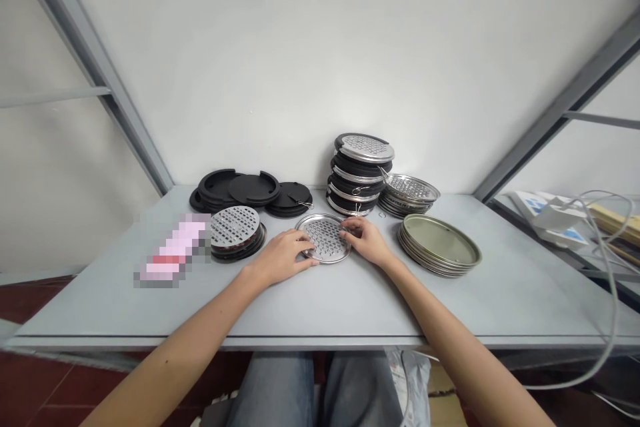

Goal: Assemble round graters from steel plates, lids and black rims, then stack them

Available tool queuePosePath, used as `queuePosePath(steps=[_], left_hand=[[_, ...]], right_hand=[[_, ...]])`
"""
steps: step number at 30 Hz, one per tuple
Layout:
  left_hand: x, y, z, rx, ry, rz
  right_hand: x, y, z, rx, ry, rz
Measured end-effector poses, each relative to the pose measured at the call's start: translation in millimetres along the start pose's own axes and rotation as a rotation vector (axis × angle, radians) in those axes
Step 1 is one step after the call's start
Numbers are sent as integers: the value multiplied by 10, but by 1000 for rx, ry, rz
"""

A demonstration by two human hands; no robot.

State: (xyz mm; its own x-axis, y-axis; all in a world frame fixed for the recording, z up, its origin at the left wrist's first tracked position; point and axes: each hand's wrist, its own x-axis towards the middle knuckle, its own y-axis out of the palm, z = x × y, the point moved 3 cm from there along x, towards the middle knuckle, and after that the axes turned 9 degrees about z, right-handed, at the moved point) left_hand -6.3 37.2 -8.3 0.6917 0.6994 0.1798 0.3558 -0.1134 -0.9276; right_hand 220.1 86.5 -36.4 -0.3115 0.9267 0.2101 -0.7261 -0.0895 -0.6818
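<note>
A round perforated metal disc lies flat on the grey table in front of me. My left hand rests on its left rim with fingers curled over the edge. My right hand pinches its right rim with bent fingers. Behind the disc stands a stack of black-and-metal assembled discs. Another perforated disc on black rings sits to the left.
Black round lids lie at the back left. Perforated metal discs and a pile of plain greenish metal lids sit to the right. A blurred pink object lies at the left. Cables and boxes are far right.
</note>
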Motion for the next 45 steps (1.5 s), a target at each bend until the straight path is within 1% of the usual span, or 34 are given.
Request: queuePosePath(steps=[14, 19, 23, 26, 30, 33, 35, 40, 45], left_hand=[[1, -18, -6, 12, -18, -21], [11, 6, -47, 34, -34, -32], [20, 59, -97, 61, -48, -70], [14, 74, -136, 22, -12, -87], [-6, 39, -178, -59, 76, -70], [-17, -2, -162, -75, 72, -86], [-20, -10, -129, -62, 49, -69], [-29, 12, -35, -35, -18, 45], [-35, 26, 19, -50, -34, 110]], right_hand=[[-11, 20, 13, -8, -6, 23], [-19, 66, -5, -61, -15, 58], [-41, 69, 13, -160, -53, 57], [-56, 48, 29, -202, -56, 68], [-59, 7, 39, -194, -83, 75], [-53, -13, 26, -173, -98, 59], [-51, -11, 13, -175, -101, 59], [-59, 1, -2, -187, -128, 82], [-76, 1, 34, -187, -161, 121]])
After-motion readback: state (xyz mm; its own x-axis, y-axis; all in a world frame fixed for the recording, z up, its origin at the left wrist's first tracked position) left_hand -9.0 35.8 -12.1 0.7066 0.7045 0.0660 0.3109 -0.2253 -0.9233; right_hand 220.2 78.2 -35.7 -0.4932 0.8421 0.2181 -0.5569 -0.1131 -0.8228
